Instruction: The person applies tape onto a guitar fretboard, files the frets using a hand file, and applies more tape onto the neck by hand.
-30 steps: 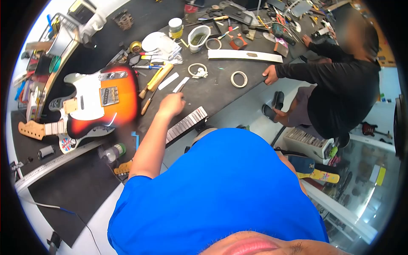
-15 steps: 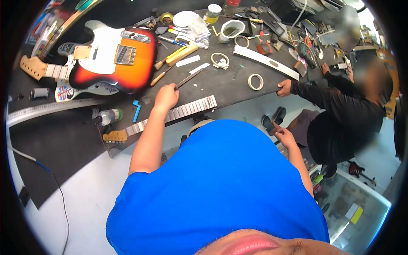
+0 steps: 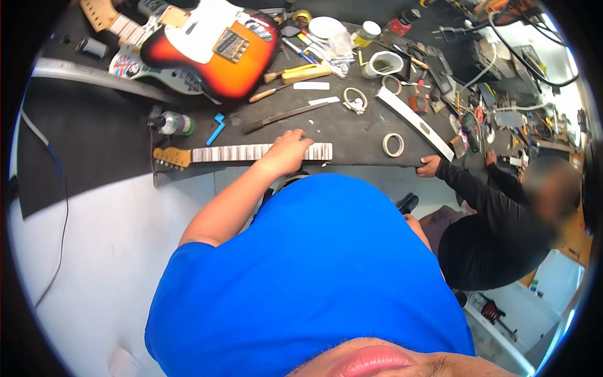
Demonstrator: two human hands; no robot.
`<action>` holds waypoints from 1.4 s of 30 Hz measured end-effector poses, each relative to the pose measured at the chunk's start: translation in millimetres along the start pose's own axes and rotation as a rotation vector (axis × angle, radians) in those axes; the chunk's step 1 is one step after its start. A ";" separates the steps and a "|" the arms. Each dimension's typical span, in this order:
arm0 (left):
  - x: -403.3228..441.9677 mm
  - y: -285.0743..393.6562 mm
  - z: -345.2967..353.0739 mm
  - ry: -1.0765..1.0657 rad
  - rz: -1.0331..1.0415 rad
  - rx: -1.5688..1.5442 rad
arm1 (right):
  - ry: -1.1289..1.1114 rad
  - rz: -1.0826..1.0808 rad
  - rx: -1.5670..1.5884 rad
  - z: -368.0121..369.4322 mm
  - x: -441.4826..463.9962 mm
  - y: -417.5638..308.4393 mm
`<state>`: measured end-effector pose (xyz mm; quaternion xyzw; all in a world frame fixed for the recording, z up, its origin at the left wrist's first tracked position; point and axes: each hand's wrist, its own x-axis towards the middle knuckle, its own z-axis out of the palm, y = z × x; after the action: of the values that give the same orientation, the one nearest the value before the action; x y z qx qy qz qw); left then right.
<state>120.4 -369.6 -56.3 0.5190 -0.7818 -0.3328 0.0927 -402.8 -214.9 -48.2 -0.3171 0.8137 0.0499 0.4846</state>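
Note:
My left hand [image 3: 289, 152] lies over the guitar neck [image 3: 235, 152] near its squared end, palm down, with thumb and fingers apart. The neck lies along the bench's front edge, its wooden headstock [image 3: 171, 158] to the left. Pale strips cover much of its fretboard. Just beyond my hand, a long flat file [image 3: 295, 115] with a dark handle rests on the bench. My right hand [image 3: 415, 222] barely shows beside my blue shirt; its fingers are hidden.
A sunburst guitar body [image 3: 248, 66] lies at the back left. Nearby are a blue string winder [image 3: 216, 129], a spray bottle [image 3: 176, 124], a tape roll [image 3: 393, 144] and a long white beam [image 3: 414, 122]. A co-worker's hand [image 3: 429, 166] touches the bench edge at right.
My left hand has let go of the file, which now lies on the bench, and has moved right onto the neck. The view has shifted. My right hand is more hidden.

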 end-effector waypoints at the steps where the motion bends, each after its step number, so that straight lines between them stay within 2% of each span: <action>1: 1.1 6.7 -0.3 -0.029 -0.014 0.020 | 0.004 -0.016 0.023 1.2 7.1 -7.2; 5: -7.4 17.0 9.4 -0.168 -0.030 -0.026 | 0.000 -0.291 -0.160 -11.0 49.4 -14.2; 9: -31.8 17.3 27.6 -0.138 -0.144 0.029 | -0.032 -0.384 -0.327 -35.2 102.9 -31.8; 13: -67.4 -6.0 103.7 0.376 -0.252 -0.310 | -0.021 -0.423 -0.426 -55.9 135.8 -45.8; 15: -93.9 -18.5 148.5 0.337 -0.523 -0.296 | -0.005 -0.440 -0.453 -67.3 158.3 -38.4; 16: -113.5 -31.1 178.2 0.282 -0.634 -0.340 | 0.001 -0.453 -0.460 -71.0 173.0 -31.0; 17: -139.5 -48.7 217.2 0.235 -0.654 -0.281 | 0.004 -0.466 -0.453 -72.8 185.5 -24.1; 18: -163.9 -72.5 260.5 0.001 -0.784 -0.135 | 0.000 -0.499 -0.444 -75.2 199.6 -13.8; 20: -213.5 -67.6 285.0 -0.524 -0.893 -0.081 | -0.010 -0.498 -0.395 -74.9 188.8 -10.1; 21: -237.0 -58.1 295.2 -0.602 -1.089 -0.220 | -0.023 -0.506 -0.382 -71.7 182.1 -11.3; 24: -271.4 -33.4 298.3 -0.634 -1.059 -0.183 | -0.084 -0.542 -0.412 -62.6 176.2 20.4; 27: -270.7 -11.5 299.4 -0.208 -0.974 -0.224 | -0.169 -0.624 -0.585 -50.4 195.5 67.8; 29: -245.0 0.5 296.2 -0.073 -0.985 -0.156 | -0.233 -0.593 -0.785 -51.9 225.1 117.0; 30: -222.4 21.0 273.6 -0.032 -0.981 -0.213 | -0.297 -0.549 -0.921 -49.2 233.0 129.9; 32: -199.1 42.9 251.7 0.033 -0.929 -0.271 | -0.311 -0.481 -1.006 -59.4 204.9 121.7; 34: -179.8 37.7 242.3 0.068 -0.853 -0.295 | -0.246 -0.473 -0.965 -65.5 220.5 121.1; 39: -159.4 29.2 193.7 0.002 -0.825 -0.378 | 0.002 -0.389 -0.470 -74.8 199.2 68.9; 42: -144.0 -15.5 172.0 -0.134 -0.675 0.001 | 0.094 -0.397 -0.292 -58.7 188.0 42.1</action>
<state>111.6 -174.6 -168.0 0.7255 -0.5704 -0.3778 -0.0744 -533.0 -292.2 -181.0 -0.5396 0.7412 0.0560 0.3954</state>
